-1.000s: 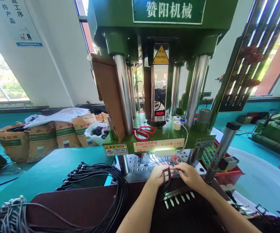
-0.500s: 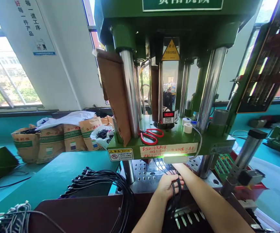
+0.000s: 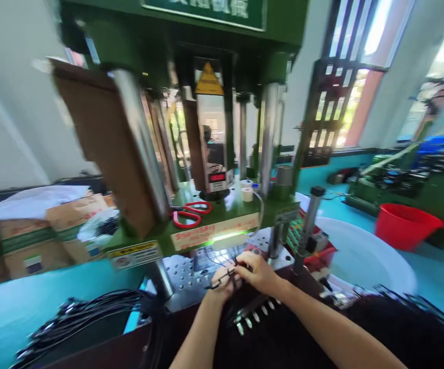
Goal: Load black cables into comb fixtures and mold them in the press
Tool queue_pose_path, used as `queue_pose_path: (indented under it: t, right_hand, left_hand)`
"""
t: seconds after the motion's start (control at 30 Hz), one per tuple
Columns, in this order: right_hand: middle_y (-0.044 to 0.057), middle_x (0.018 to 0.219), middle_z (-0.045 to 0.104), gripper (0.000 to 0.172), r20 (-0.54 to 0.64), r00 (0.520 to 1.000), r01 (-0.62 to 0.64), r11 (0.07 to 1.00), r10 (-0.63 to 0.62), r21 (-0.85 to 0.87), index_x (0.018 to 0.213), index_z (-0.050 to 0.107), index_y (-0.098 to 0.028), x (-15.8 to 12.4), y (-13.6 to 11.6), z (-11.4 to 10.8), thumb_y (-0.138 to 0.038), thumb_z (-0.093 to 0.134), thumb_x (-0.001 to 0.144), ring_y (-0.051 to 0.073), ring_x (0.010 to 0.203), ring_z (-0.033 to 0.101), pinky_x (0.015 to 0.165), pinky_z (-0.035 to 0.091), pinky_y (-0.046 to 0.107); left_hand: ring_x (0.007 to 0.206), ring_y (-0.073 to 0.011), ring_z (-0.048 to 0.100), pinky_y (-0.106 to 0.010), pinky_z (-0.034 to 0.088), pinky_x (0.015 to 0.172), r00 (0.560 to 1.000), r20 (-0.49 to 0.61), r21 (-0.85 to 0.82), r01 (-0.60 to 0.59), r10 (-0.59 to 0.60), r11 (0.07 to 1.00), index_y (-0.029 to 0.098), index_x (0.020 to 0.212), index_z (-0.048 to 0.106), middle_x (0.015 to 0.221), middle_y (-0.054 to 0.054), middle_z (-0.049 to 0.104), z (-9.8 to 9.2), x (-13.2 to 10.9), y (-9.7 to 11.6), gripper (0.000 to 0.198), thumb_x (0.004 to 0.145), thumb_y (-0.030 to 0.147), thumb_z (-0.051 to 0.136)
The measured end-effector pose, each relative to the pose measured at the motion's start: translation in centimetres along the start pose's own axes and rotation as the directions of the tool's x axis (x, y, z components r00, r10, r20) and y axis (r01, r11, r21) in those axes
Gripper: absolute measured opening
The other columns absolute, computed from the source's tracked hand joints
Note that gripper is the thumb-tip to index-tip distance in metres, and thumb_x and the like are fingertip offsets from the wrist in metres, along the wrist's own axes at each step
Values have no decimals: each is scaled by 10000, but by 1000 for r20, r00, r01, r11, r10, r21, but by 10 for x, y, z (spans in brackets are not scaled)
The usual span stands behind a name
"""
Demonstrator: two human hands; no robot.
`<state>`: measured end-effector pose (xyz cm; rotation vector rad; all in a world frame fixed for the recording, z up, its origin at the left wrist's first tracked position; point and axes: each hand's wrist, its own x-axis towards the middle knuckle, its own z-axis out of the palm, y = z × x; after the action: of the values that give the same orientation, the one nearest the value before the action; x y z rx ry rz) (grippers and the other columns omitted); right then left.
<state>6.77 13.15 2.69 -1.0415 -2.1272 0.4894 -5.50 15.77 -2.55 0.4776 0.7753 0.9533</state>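
Observation:
My left hand (image 3: pixel 222 287) is closed around several thin black cables (image 3: pixel 227 274), in front of the lower plate of a green press. The fingers of my right hand (image 3: pixel 259 274) pinch the same cables close to the left fingers; motion blur hides the exact grip. Thin strands run from the hands back toward the metal plate (image 3: pixel 185 274) with round holes, under a lit lamp (image 3: pixel 229 241). Just below the hands, a row of silver connectors (image 3: pixel 248 323) sticks out along a dark fixture.
Red-handled scissors (image 3: pixel 191 214) and white rolls (image 3: pixel 247 193) lie on the green press bed (image 3: pixel 222 205). Black cable bundles (image 3: pixel 87 312) lie at left, with a dark cable heap (image 3: pixel 391 328) at right. Beyond stand a white basin (image 3: pixel 395 261) and a red bucket (image 3: pixel 406 225).
My view has swung to the right. My right hand has drawn back from under the press and come to the cables at my left hand, which still holds them.

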Motion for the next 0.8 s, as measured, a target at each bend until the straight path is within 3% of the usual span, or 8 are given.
queue_pose_path:
  t: [0.1,0.17,0.3,0.37,0.5,0.63,0.7,0.8]
  right_hand:
    - [61,954,582,290,-64,998,-33,997,28,-76,1053,555,-191,-83,-12,-53,-140,483,776,186,914,525,810,428,299]
    - [87,1034,558,373,-289,949,-193,957,126,-216,1132,486,-195,-141,-9,-99,-132,435,768,205,973,508,860,408,335]
    - [143,961,554,270,-804,577,-691,612,146,-385,992,509,-158,-245,30,-185,-305,447,774,292,970,492,877,374,451]
    - [142,944,567,239,-842,495,-780,536,213,-322,879,535,-166,-282,57,-209,-340,469,729,304,982,492,909,348,472]
    - [136,877,600,340,-861,415,-817,537,294,-210,861,558,-152,-311,87,-216,-437,485,690,285,861,567,802,448,445]
    - [155,1067,562,462,-926,285,-756,652,246,-59,1098,487,-130,-286,63,-210,-445,446,762,248,957,557,829,448,395]
    - [102,1021,603,367,-895,332,-665,747,298,2,1045,540,-180,-253,39,-202,-414,480,768,223,895,584,802,455,362]
    - [42,791,650,251,-617,672,-501,865,409,28,933,610,-201,-183,11,-166,-355,463,800,193,749,606,699,469,302]
  left_hand:
    - [574,-122,618,-223,495,546,999,-11,55,53,-52,997,147,860,539,686,-33,655,-2,-4,3,74,808,139,488]
    - [572,-123,627,-222,508,535,997,-73,100,45,-38,994,128,877,542,720,-46,665,-5,-1,3,93,816,118,471]
    - [582,-133,636,-233,531,543,992,-127,150,27,-8,988,111,856,575,711,-53,663,-10,6,1,140,829,104,438]
    - [591,-141,639,-235,534,534,993,-121,153,23,-4,988,112,845,586,706,-56,661,-11,6,0,164,835,108,422]
    - [632,-158,646,-254,542,550,993,-114,177,-2,22,984,112,828,585,728,-66,664,-13,4,-1,171,835,108,414]
    - [649,-165,647,-270,544,578,992,-125,164,-6,27,986,105,838,578,724,-73,662,-9,3,0,155,829,105,424]
    - [625,-156,642,-262,539,573,992,-123,133,-1,17,991,100,851,575,727,-75,663,-5,1,0,136,822,102,443]
    - [576,-144,628,-252,522,540,994,-112,94,7,3,996,99,862,566,718,-74,661,-1,-1,0,109,811,107,469]
